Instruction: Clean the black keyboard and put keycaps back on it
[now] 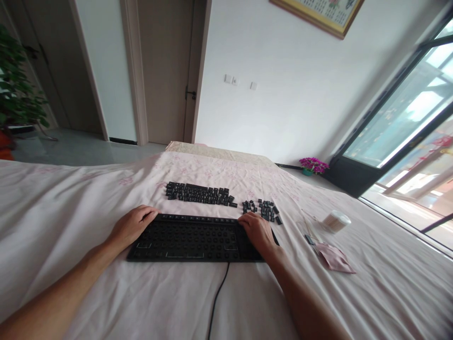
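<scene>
A black keyboard (pixel 193 240) lies on the pink floral sheet in front of me, most of its keycaps off and the bare key posts showing. At its far left corner, my left hand (pixel 136 221) grips the edge with thumb and fingers close together. My right hand (pixel 257 229) lies across the right end, its fingers bent over the far edge; it covers part of the key field there. Beyond the keyboard, loose black keycaps (pixel 200 193) are laid out in rows. A smaller group of keycaps (pixel 266 208) sits to the right of them.
To the right are a tub of cotton swabs (pixel 336 221), a pink cloth (pixel 334 257) and a small dark item (pixel 309 239) beside it. A black cable (pixel 219 293) runs from the keyboard toward me. The sheet (pixel 159 302) has folds and wrinkles.
</scene>
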The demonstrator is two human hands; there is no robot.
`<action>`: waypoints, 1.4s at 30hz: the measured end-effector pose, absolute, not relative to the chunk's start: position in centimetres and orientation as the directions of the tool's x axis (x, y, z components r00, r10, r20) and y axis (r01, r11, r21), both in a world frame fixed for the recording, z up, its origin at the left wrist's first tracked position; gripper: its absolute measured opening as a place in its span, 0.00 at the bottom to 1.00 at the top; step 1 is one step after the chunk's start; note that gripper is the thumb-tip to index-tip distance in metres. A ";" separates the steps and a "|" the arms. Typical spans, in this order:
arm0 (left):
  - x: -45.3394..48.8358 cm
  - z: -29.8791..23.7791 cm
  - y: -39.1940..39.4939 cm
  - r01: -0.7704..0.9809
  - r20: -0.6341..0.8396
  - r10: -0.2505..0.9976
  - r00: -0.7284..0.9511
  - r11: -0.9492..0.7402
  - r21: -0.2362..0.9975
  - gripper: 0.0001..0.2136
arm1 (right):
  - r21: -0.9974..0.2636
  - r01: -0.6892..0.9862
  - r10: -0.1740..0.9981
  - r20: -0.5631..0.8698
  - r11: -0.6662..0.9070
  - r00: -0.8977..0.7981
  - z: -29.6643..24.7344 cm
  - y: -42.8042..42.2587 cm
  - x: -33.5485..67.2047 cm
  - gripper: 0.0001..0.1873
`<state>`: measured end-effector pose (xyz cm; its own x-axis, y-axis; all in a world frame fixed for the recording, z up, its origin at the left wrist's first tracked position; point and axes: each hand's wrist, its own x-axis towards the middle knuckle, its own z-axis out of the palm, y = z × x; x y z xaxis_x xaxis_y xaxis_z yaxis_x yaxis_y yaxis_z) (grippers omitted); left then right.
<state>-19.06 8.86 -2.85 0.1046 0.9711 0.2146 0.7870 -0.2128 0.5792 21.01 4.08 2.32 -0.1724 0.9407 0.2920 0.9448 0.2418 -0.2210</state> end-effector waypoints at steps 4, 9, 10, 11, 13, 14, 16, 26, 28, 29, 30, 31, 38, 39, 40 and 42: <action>-19.0 -2.7 8.7 0.786 0.219 0.970 0.103 -0.214 0.580 0.18 | -0.232 0.939 0.939 0.292 0.252 -0.180 2.3 4.2 21.1 0.12; -18.9 -2.7 8.8 0.784 0.231 0.968 0.101 -0.221 0.580 0.18 | -0.255 0.934 0.945 0.276 0.249 -0.176 2.3 4.3 21.1 0.12; -18.9 -2.7 8.8 0.785 0.230 0.968 0.100 -0.219 0.580 0.18 | -0.261 0.933 0.944 0.280 0.249 -0.173 2.2 4.4 21.1 0.11; -18.9 -2.7 8.8 0.784 0.228 0.968 0.099 -0.218 0.581 0.18 | -0.268 0.931 0.943 0.288 0.248 -0.168 2.1 4.4 21.2 0.11; -18.9 -2.8 8.9 0.783 0.228 0.969 0.101 -0.218 0.582 0.18 | -0.296 0.926 0.942 0.304 0.236 -0.143 1.8 4.7 21.4 0.11; -18.9 -2.8 8.9 0.782 0.229 0.968 0.102 -0.221 0.583 0.18 | -0.317 0.921 0.942 0.311 0.225 -0.123 1.6 4.8 21.6 0.11; -19.0 -2.8 8.9 0.778 0.232 0.967 0.109 -0.228 0.585 0.18 | -0.370 0.907 0.943 0.323 0.203 -0.080 1.2 5.2 21.9 0.10; -18.9 -2.7 8.7 0.785 0.222 0.970 0.096 -0.211 0.582 0.18 | -0.449 0.866 0.942 0.329 0.219 -0.068 0.5 5.7 22.1 0.09; -18.9 -2.6 8.7 0.785 0.223 0.970 0.093 -0.209 0.583 0.18 | -0.418 0.879 0.938 0.338 0.230 -0.084 0.6 5.6 21.9 0.09; -18.9 -2.6 8.7 0.785 0.225 0.970 0.092 -0.210 0.583 0.18 | -0.403 0.885 0.935 0.343 0.235 -0.092 0.7 5.6 21.9 0.09; -18.8 -2.6 8.7 0.784 0.227 0.970 0.092 -0.211 0.584 0.18 | -0.388 0.890 0.932 0.348 0.239 -0.099 0.7 5.6 21.8 0.09; -18.8 -2.6 8.7 0.783 0.229 0.969 0.092 -0.212 0.585 0.18 | -0.374 0.895 0.930 0.352 0.243 -0.105 0.8 5.5 21.8 0.09; -18.8 -2.6 8.7 0.784 0.231 0.968 0.100 -0.220 0.581 0.18 | -0.250 0.929 0.920 0.350 0.272 -0.175 1.5 5.4 21.3 0.10; -18.8 -2.5 8.7 0.784 0.231 0.968 0.100 -0.220 0.580 0.18 | -0.223 0.933 0.916 0.353 0.282 -0.192 1.6 5.3 21.1 0.11; -18.8 -2.5 8.7 0.785 0.232 0.968 0.099 -0.219 0.580 0.18 | -0.196 0.936 0.911 0.356 0.292 -0.209 1.7 5.2 21.0 0.11; -18.7 -2.4 8.6 0.786 0.233 0.968 0.092 -0.215 0.580 0.18 | -0.154 0.938 0.900 0.364 0.311 -0.239 1.9 4.9 20.8 0.12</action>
